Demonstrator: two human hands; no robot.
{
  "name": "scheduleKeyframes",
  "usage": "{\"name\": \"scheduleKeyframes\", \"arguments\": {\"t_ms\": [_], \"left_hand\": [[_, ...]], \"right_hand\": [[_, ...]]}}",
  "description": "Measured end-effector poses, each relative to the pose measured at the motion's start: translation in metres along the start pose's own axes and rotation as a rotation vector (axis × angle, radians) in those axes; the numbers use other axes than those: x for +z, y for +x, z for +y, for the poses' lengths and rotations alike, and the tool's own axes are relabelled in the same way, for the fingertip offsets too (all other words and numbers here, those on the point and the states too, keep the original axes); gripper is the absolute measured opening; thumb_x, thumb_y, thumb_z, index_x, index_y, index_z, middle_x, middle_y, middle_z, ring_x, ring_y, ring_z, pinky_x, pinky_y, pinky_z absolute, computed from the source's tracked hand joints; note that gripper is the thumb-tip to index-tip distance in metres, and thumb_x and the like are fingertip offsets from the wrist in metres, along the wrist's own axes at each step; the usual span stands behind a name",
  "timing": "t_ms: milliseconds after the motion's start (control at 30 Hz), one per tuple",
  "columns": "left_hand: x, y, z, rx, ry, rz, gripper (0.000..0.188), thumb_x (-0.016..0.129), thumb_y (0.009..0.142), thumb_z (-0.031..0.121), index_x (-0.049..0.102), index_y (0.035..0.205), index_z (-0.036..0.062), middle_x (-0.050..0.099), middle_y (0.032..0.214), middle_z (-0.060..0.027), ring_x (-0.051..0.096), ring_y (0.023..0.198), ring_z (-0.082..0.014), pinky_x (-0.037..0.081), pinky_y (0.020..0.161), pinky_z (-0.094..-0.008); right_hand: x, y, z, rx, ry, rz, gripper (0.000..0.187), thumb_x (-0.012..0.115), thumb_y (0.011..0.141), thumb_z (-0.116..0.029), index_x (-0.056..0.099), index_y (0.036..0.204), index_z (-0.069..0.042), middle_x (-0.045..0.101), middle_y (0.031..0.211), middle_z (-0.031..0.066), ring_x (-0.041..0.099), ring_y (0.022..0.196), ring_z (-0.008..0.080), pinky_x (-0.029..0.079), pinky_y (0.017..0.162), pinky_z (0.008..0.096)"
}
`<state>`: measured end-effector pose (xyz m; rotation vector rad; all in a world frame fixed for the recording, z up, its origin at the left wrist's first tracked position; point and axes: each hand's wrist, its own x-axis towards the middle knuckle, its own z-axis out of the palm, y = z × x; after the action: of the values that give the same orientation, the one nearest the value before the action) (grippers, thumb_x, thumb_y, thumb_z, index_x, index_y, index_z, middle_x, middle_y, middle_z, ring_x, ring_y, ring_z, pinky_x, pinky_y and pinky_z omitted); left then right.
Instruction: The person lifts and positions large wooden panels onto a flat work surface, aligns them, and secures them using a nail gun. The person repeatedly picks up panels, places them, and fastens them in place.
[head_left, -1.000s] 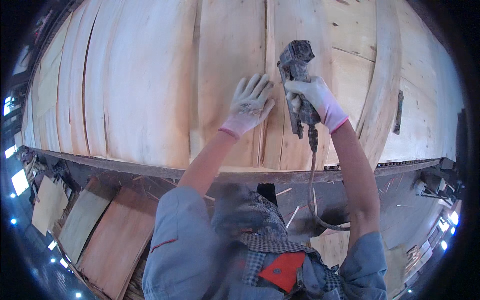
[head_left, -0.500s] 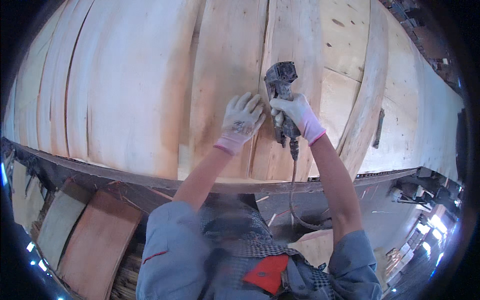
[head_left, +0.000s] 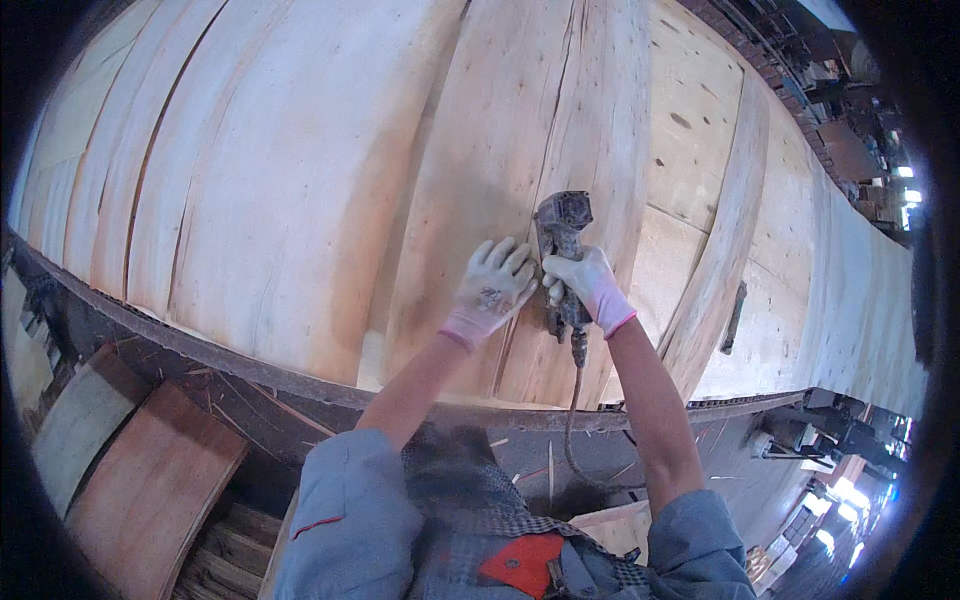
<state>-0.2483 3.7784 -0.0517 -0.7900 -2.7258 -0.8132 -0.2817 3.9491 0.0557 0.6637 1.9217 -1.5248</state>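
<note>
My right hand (head_left: 588, 282), in a white glove with a pink cuff, grips a grey pneumatic staple gun (head_left: 560, 240) whose nose presses on a pale wood veneer sheet (head_left: 520, 150). An air hose (head_left: 572, 420) hangs from the gun's handle toward my body. My left hand (head_left: 493, 288), also gloved, lies flat with fingers spread on the veneer just left of the gun, beside a seam between overlapping strips.
Wide veneer sheets (head_left: 250, 180) cover the whole work table, whose dark metal edge (head_left: 300, 380) runs in front of me. Stacks of brownish veneer (head_left: 140, 490) lie on the floor at lower left. A small dark tool (head_left: 737, 315) rests on the sheets to the right. Machinery (head_left: 840, 440) stands at right.
Both hands and the staple gun have shifted left and slightly down along the veneer seam. The view has turned, so more of the right side of the table shows.
</note>
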Motion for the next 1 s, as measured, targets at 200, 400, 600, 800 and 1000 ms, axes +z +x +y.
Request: {"name": "scheduleKeyframes", "arguments": {"t_ms": [200, 400, 600, 800, 1000], "left_hand": [[-0.022, -0.019, 0.001, -0.125, -0.084, -0.004, 0.041, 0.064, 0.093, 0.036, 0.067, 0.123, 0.0096, 0.061, 0.138, -0.0088, 0.05, 0.135, -0.0308, 0.037, 0.113, -0.0506], [-0.103, -0.109, 0.014, -0.651, 0.338, 0.033, 0.066, 0.069, 0.09, 0.039, 0.052, 0.144, 0.0036, 0.056, 0.142, -0.019, 0.052, 0.132, -0.0348, 0.042, 0.107, -0.0516], [-0.138, -0.117, 0.01, -0.898, 0.198, -0.306, 0.074, 0.068, 0.09, 0.044, 0.048, 0.146, 0.0007, 0.065, 0.129, -0.0224, 0.067, 0.107, -0.034, 0.051, 0.09, -0.0484], [-0.184, -0.086, -0.026, -0.857, -0.282, -0.473, 0.065, 0.064, 0.094, 0.048, 0.06, 0.132, -0.0042, 0.069, 0.119, -0.0238, 0.066, 0.113, -0.037, 0.051, 0.096, -0.0431], [-0.14, -0.126, -0.076, -0.853, -0.81, -0.419, 0.073, 0.064, 0.092, 0.058, 0.063, 0.128, -0.005, 0.068, 0.121, -0.0159, 0.063, 0.114, -0.0233, 0.047, 0.102, -0.0375]], "right_hand": [[0.001, 0.004, 0.007, -0.019, 0.019, 0.009, 0.018, 0.073, 0.087, -0.014, 0.067, 0.089, 0.003, 0.069, 0.075, 0.0097, 0.064, 0.055, 0.0161, 0.053, 0.051, 0.0322], [0.013, -0.004, 0.004, -0.027, -0.041, 0.071, 0.018, 0.073, 0.084, -0.014, 0.066, 0.086, 0.002, 0.068, 0.074, 0.0094, 0.063, 0.055, 0.0161, 0.051, 0.05, 0.0317], [0.052, -0.073, 0.003, -0.066, 0.001, -0.086, 0.021, 0.076, 0.085, -0.017, 0.069, 0.092, 0.001, 0.068, 0.074, 0.0053, 0.064, 0.06, 0.0128, 0.051, 0.053, 0.0302], [0.097, -0.083, 0.048, -0.055, 0.031, -0.188, 0.018, 0.073, 0.089, -0.016, 0.069, 0.084, 0.001, 0.066, 0.07, 0.0066, 0.062, 0.058, 0.014, 0.051, 0.055, 0.0295], [0.11, -0.082, 0.058, -0.04, 0.039, -0.158, 0.017, 0.072, 0.087, -0.015, 0.069, 0.085, 0.001, 0.068, 0.072, 0.0059, 0.063, 0.059, 0.0141, 0.051, 0.056, 0.0304]]}}
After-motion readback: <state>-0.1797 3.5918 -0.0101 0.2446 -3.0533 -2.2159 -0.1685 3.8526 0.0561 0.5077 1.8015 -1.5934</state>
